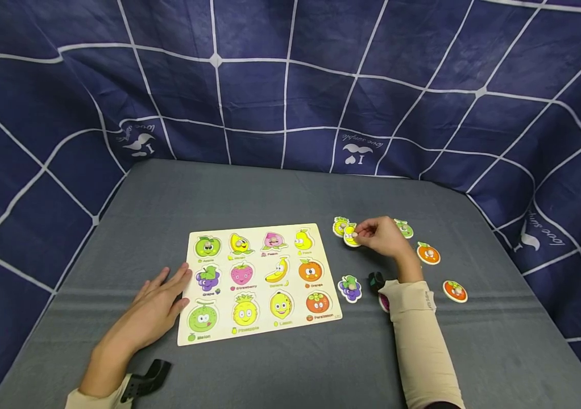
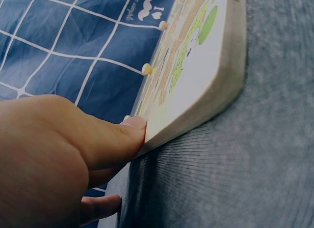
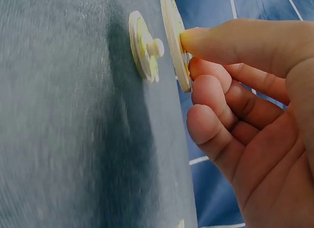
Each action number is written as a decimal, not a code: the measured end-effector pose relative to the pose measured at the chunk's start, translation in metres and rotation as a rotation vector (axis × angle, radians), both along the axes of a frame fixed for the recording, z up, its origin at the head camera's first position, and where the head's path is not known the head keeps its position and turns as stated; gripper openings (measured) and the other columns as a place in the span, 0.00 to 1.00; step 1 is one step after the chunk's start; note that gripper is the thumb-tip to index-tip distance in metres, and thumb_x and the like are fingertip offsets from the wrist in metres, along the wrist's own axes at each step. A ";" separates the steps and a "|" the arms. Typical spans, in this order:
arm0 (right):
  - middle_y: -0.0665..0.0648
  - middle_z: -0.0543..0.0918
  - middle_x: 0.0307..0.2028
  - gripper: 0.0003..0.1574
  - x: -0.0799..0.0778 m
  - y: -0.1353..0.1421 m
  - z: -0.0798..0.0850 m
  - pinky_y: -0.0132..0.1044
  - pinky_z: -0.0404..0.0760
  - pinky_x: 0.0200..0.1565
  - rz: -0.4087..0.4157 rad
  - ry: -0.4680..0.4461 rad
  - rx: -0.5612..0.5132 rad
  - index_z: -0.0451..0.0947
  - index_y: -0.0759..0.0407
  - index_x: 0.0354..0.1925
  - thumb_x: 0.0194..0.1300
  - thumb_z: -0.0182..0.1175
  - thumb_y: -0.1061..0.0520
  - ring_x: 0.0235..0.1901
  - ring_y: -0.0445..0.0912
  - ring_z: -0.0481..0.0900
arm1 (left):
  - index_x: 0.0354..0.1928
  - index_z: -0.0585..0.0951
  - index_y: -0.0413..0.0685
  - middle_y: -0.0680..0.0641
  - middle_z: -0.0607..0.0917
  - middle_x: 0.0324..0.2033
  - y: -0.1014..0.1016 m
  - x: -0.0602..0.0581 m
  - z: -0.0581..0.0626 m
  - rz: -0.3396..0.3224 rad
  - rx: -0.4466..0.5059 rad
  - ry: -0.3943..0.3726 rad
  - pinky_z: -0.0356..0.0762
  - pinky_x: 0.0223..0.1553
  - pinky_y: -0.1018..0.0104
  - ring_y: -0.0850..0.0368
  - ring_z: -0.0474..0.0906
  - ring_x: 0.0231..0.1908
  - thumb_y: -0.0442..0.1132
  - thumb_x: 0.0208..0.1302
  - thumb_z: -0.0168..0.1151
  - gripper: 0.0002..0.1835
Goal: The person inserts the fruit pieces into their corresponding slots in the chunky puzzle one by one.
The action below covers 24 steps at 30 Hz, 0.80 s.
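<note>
A flat yellow fruit-shaped piece with a pale wooden edge (image 1: 350, 234) is up off the cloth, pinched between the thumb and forefinger of the person's right hand (image 1: 382, 236), the other fingers curling loosely beneath. I'd judge it light and stiff, hard to break, its printed face perhaps a bit slippery; a knob would be the surest hold, the rim a second choice. Just beside it sits a yellow-green piece with a pale knob (image 3: 144, 48).

Further left lies the cream rectangular board printed with fruits (image 1: 224, 324); the left hand (image 1: 154, 309) rests at its left edge, fingers loosely spread, thumb touching the rim. Between board and right forearm is a purple grape piece (image 1: 350, 289); to the right lie an orange piece (image 1: 428, 254) and a red persimmon piece (image 1: 455, 291), all on the grey cloth-covered table (image 1: 280, 375).

Fingers cover part of the held piece, so I can't tell which fruit it shows or see its knob. A green piece (image 1: 403, 228) is partly behind the hand, and a purplish piece (image 1: 384, 303) mostly under the cuff.
</note>
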State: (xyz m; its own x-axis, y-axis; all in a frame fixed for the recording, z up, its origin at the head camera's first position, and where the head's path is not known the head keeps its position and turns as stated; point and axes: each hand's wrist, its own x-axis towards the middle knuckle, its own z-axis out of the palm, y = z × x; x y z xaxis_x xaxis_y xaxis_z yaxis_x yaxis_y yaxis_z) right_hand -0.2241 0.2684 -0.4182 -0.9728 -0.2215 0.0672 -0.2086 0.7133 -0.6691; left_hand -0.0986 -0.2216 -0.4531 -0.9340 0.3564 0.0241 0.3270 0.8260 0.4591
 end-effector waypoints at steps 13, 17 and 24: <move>0.54 0.83 0.24 0.05 -0.005 -0.016 -0.001 0.28 0.75 0.29 0.012 0.022 0.004 0.85 0.67 0.32 0.54 0.71 0.66 0.25 0.43 0.77 | 0.69 0.67 0.32 0.35 0.64 0.70 0.003 -0.001 0.001 0.007 -0.007 -0.006 0.50 0.59 0.23 0.23 0.54 0.68 0.34 0.68 0.61 0.30; 0.53 0.83 0.24 0.06 -0.006 -0.023 -0.002 0.28 0.75 0.29 0.019 0.019 0.008 0.85 0.66 0.32 0.53 0.72 0.65 0.25 0.42 0.77 | 0.69 0.67 0.33 0.35 0.64 0.70 0.003 0.000 0.002 0.007 -0.005 -0.008 0.50 0.59 0.23 0.23 0.54 0.68 0.34 0.68 0.61 0.30; 0.52 0.81 0.22 0.06 -0.009 -0.042 -0.003 0.29 0.74 0.28 0.060 0.023 -0.004 0.85 0.66 0.31 0.53 0.72 0.65 0.24 0.43 0.76 | 0.69 0.67 0.32 0.34 0.64 0.70 0.001 0.001 0.001 0.008 0.000 -0.003 0.50 0.59 0.23 0.23 0.54 0.68 0.34 0.68 0.61 0.30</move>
State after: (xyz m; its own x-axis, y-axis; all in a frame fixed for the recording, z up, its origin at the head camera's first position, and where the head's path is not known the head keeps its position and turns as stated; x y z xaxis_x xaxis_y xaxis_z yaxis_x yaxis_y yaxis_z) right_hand -0.2331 0.2267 -0.4207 -0.9560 -0.2789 0.0906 -0.2663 0.6965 -0.6664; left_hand -0.0975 -0.2205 -0.4518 -0.9369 0.3491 0.0207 0.3190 0.8287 0.4598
